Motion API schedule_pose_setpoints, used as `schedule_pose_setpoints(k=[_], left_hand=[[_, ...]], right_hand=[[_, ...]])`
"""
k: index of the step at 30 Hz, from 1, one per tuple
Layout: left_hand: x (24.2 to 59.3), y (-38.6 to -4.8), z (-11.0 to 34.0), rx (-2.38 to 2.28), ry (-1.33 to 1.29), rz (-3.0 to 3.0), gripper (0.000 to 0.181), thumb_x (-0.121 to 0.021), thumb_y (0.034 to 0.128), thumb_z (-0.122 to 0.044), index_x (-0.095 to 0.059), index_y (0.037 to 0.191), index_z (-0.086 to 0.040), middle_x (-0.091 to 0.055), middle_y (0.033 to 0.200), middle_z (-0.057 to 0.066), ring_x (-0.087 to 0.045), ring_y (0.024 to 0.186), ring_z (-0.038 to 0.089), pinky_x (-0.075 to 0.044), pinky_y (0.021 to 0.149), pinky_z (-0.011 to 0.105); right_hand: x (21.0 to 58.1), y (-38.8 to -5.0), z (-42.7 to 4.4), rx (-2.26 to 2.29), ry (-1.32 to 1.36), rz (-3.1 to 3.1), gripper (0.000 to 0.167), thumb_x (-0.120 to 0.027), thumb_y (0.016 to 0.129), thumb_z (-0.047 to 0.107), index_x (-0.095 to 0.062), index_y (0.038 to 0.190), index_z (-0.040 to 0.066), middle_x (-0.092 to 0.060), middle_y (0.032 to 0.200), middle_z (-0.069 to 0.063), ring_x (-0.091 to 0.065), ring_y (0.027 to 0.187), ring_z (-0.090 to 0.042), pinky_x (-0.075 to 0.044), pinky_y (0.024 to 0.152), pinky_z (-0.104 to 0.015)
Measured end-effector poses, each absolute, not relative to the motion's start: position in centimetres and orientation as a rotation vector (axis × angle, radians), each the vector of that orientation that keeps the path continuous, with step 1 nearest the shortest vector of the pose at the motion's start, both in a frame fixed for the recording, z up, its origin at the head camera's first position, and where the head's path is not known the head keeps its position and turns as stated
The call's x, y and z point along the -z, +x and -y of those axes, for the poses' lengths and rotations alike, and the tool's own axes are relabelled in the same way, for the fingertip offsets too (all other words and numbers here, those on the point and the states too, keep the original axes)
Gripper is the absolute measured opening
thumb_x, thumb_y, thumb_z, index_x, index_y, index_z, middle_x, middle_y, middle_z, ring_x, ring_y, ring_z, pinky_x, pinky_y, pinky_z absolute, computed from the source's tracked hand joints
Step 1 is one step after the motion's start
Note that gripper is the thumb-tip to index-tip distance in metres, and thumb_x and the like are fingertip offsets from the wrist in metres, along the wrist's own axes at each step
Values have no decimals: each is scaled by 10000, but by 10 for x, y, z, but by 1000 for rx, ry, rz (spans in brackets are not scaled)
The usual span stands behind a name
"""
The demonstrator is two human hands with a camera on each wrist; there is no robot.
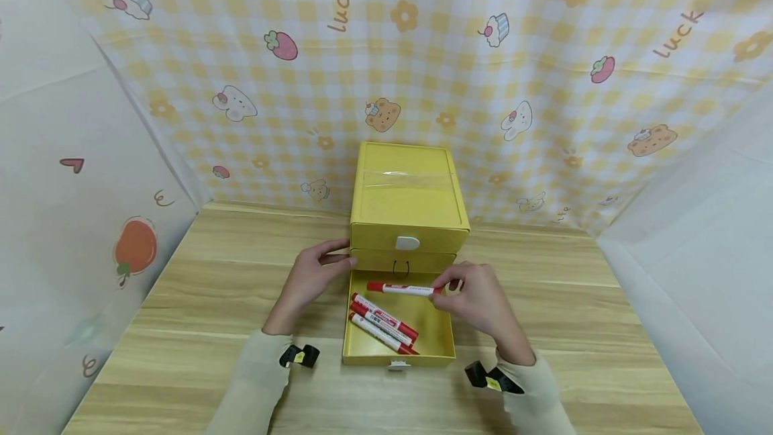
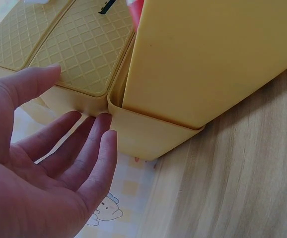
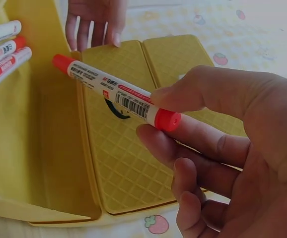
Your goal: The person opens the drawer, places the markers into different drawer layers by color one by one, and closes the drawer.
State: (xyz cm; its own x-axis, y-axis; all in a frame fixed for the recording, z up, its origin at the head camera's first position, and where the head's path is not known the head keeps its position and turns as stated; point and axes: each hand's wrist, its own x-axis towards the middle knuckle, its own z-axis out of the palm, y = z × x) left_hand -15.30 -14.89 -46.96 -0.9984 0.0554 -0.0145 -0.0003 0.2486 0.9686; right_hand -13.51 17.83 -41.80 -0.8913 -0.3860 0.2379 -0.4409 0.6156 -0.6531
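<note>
My right hand (image 1: 480, 297) pinches a red-and-white whiteboard marker (image 1: 401, 289) near one end between thumb and fingers. The marker is held above a pulled-out yellow drawer (image 1: 436, 341), red ends on both sides and label showing in the right wrist view. Inside that drawer, three similar markers (image 1: 383, 315) lie slanted together at the left. My left hand (image 1: 311, 274) rests against the left side of the yellow drawer box (image 1: 410, 197). In the left wrist view its fingertips (image 2: 104, 119) touch the side wall, and the thumb lies across the front edge.
A shut middle drawer (image 1: 371, 260) has a dark loop pull, and the top drawer has a white tab (image 1: 407, 243). The box stands on a wood-grain table (image 1: 229, 287), close to a yellow checked cloth (image 1: 266, 153) behind it.
</note>
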Motion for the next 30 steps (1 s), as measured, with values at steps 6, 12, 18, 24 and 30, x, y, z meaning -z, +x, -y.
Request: schedule_pose_setpoints(k=[6, 12, 18, 24, 30], left_hand=[[470, -154, 149, -1903, 45, -2433, 532, -813, 1020, -211, -667, 1501, -38, -707, 1419, 207, -720, 1270, 346, -575, 1055, 543], [470, -153, 149, -1907, 55, -2431, 539, -813, 1023, -218, -662, 1505, -28, -708, 1415, 213, -720, 1269, 349, -573, 1057, 543], [470, -152, 150, -1921, 66, -2425, 546, -813, 1029, -233, -658, 1505, -14, -705, 1415, 227, -717, 1272, 359, -571, 1060, 542], [468, -152, 149, -1925, 74, -2428, 559, -810, 1032, -231, -644, 1512, 2, -692, 1437, 232, -712, 1282, 366, -571, 1062, 544], [469, -152, 149, -1936, 81, -2417, 558, -809, 1031, -225, -643, 1513, 2, -689, 1442, 232, -707, 1291, 364, -564, 1072, 538]], right_hand=[[422, -135, -173, -1123, 721, 2796, 83, -913, 799, 81, -859, 826, 138, -731, 796, 108, -614, 747, -135, -492, 636, -283], [425, -135, -169, -1095, 722, 2825, 89, -915, 803, 73, -860, 820, 141, -720, 764, 128, -588, 686, -75, -487, 602, -268], [428, -134, -165, -1077, 747, 2840, 104, -927, 821, 81, -851, 808, 150, -714, 741, 138, -580, 629, -38, -491, 570, -254], [430, -134, -162, -1039, 755, 2860, 127, -939, 847, 132, -834, 791, 176, -718, 730, 160, -590, 617, 19, -504, 589, -249], [433, -134, -161, -1043, 780, 2887, 134, -927, 863, 139, -823, 793, 186, -706, 720, 173, -598, 622, 29, -518, 599, -247]])
